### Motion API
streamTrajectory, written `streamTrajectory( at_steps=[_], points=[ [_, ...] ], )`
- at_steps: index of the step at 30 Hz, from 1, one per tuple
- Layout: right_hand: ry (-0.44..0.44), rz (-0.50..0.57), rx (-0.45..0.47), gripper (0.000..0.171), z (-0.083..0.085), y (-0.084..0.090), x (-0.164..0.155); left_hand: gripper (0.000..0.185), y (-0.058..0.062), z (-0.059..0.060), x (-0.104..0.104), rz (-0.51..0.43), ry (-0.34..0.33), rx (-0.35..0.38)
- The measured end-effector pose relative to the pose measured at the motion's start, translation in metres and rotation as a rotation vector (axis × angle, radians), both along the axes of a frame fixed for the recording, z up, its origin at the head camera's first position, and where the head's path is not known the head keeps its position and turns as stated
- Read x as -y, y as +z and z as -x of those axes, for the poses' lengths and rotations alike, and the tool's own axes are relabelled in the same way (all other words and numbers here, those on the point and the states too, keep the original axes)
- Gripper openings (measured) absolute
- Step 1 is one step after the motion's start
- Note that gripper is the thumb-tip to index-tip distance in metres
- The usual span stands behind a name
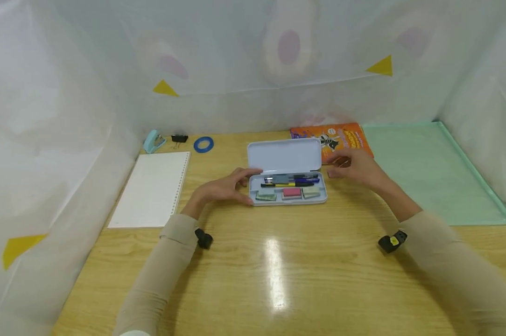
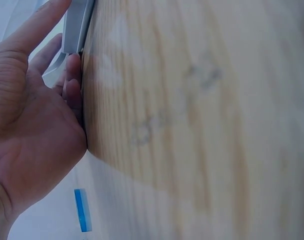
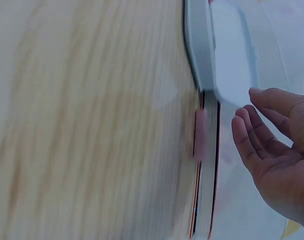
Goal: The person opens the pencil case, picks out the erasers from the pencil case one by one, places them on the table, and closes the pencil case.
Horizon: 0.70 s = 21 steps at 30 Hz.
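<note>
A pale blue pencil case (image 1: 287, 192) lies open at mid-table, its lid (image 1: 284, 156) standing up behind the tray. Several pens and three erasers, green, pink and grey-green, lie inside. My left hand (image 1: 225, 188) rests at the case's left end, thumb by the lid hinge and fingertips at the front corner. In the left wrist view the left hand (image 2: 32, 125) lies on the table with its index finger stretched along the case edge (image 2: 74, 25). My right hand (image 1: 354, 167) hovers just right of the case. Seen from the right wrist, the right hand (image 3: 277, 145) holds nothing, fingers loosely bent, a small gap from the lid (image 3: 232, 60).
On the wooden table (image 1: 278, 270) a white spiral notebook (image 1: 152, 189) lies at left, with a blue stapler (image 1: 153, 141), black binder clip (image 1: 179, 138) and blue tape roll (image 1: 203, 144) behind. An orange book (image 1: 334, 136) and green mat (image 1: 429, 168) lie at right. White sheeting surrounds the table.
</note>
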State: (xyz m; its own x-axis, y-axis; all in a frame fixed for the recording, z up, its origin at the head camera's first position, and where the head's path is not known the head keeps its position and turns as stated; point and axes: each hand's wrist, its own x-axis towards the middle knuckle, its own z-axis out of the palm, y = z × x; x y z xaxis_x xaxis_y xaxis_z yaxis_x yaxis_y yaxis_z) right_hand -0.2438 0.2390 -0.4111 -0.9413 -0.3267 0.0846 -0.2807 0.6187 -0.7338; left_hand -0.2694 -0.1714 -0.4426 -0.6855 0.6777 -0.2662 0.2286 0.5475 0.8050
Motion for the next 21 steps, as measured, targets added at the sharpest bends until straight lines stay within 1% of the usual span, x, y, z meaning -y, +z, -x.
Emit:
streamTrajectory(
  at_steps=[3,8,14,18,21],
  points=[
    [0.075,0.035,-0.017,0.024,0.002,-0.001,0.019,0.091,0.002,0.000,0.001,0.001,0.003,-0.002],
    [0.174,0.034,-0.013,0.025,0.007,-0.008,0.050,0.091,0.002,0.000,0.001,0.007,0.004,-0.002],
    [0.222,0.041,0.026,0.025,0.012,-0.014,0.078,0.090,0.001,0.000,0.001,0.012,0.012,0.004],
    [0.239,0.047,0.027,0.026,0.012,-0.015,0.090,0.090,0.001,0.000,0.000,0.017,0.014,0.004],
    [0.237,0.029,0.021,0.027,0.012,-0.015,0.097,0.090,0.001,0.000,0.000,0.019,0.015,0.007]
  ],
)
